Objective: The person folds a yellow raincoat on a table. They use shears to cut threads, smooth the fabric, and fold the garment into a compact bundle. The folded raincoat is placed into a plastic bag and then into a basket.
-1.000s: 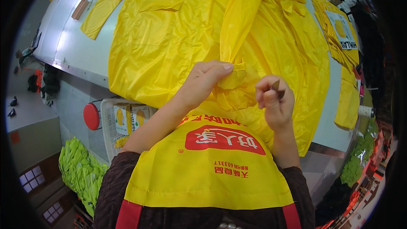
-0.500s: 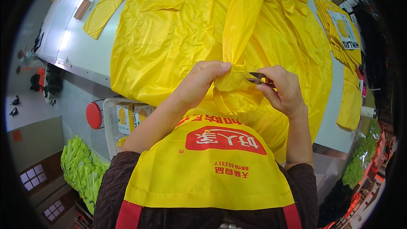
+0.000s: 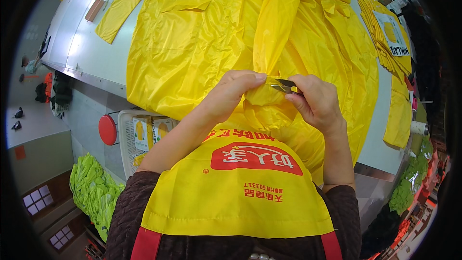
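Observation:
A large shiny yellow raincoat (image 3: pixel 192 43) lies spread over the table, wrinkled, with a pocket flap at its upper left. My left hand (image 3: pixel 231 91) pinches an edge of a gathered yellow part of it near the table's front. In my right hand (image 3: pixel 313 101) is a pair of small dark thread snips (image 3: pixel 285 85), held by the fingers with the blades pointing left. The blade tips are at the pinched edge, close to my left fingertips. Whether the blades touch the fabric I cannot tell.
Folded yellow pieces (image 3: pixel 382 33) lie in a stack on the right. A folded yellow strip (image 3: pixel 122 12) and a brown block (image 3: pixel 94 9) are at the upper left. Below stand a white basket (image 3: pixel 126 139) of packets and a red stool (image 3: pixel 107 130). Green plastic-like material (image 3: pixel 94 192) heaps lower left.
The snips have moved slightly left, closer to my left fingertips, with the blades now over the pinched edge. My left hand has barely shifted, and the raincoat lies as before.

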### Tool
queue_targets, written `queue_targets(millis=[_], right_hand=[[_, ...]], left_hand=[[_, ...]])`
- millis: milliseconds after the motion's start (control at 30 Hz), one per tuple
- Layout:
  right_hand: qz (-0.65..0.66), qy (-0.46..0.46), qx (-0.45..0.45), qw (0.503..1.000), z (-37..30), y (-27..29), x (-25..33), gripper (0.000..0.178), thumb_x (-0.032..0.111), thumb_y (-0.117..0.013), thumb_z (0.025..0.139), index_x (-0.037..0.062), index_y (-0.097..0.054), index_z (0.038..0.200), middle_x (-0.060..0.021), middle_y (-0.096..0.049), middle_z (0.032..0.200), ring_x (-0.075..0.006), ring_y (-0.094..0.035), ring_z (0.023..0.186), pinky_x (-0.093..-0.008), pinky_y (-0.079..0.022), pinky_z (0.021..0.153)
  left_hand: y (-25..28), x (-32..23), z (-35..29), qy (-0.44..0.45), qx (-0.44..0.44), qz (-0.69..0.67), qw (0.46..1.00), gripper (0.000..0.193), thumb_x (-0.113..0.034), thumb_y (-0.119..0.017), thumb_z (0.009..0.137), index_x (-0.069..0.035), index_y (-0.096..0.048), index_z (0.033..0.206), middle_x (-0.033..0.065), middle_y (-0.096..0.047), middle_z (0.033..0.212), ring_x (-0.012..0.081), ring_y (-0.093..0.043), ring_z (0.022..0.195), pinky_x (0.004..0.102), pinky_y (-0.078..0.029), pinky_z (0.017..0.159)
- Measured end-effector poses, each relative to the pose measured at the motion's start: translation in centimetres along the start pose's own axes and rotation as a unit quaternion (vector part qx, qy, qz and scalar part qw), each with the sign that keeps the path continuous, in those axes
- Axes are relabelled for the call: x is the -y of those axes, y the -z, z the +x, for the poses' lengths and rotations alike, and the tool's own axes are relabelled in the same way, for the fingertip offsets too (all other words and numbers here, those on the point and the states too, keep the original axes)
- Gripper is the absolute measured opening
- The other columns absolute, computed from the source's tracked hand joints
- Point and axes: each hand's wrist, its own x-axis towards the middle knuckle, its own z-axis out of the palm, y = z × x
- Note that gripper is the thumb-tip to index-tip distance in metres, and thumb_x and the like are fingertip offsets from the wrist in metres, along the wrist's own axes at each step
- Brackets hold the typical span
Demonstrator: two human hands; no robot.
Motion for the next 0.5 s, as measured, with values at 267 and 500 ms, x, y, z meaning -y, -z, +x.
queue_targets(millis=[267, 500], right_hand=[[0.013, 0.011, -0.008, 1.0, -0.44, 0.18, -0.04, 0.024, 0.012, -0.067, 0.077, 0.002, -0.054, 0.094, -0.0092, -0.055, 0.07, -0.0243, -0.055, 0.057, -0.0323, -0.044, 0.049], [-0.013, -0.029, 0.015, 0.999, -0.51, 0.57, 0.5, 0.025, 0.012, -0.067, 0.076, 0.0018, -0.054, 0.094, -0.0094, -0.056, 0.07, -0.0245, -0.055, 0.057, -0.0326, -0.044, 0.048]], left_hand=[[-0.01, 0.21, 0.07, 0.006, 0.003, 0.003, 1.0, 0.029, -0.022, -0.048, 0.09, 0.004, -0.062, 0.095, 0.009, -0.065, 0.091, 0.013, -0.059, 0.083, 0.0262, -0.044, 0.077], [-0.38, 0.26, -0.04, 0.011, -0.011, 0.027, 1.0, 0.03, -0.023, -0.049, 0.09, 0.003, -0.064, 0.092, 0.0069, -0.065, 0.088, 0.0115, -0.059, 0.08, 0.0254, -0.044, 0.076]])
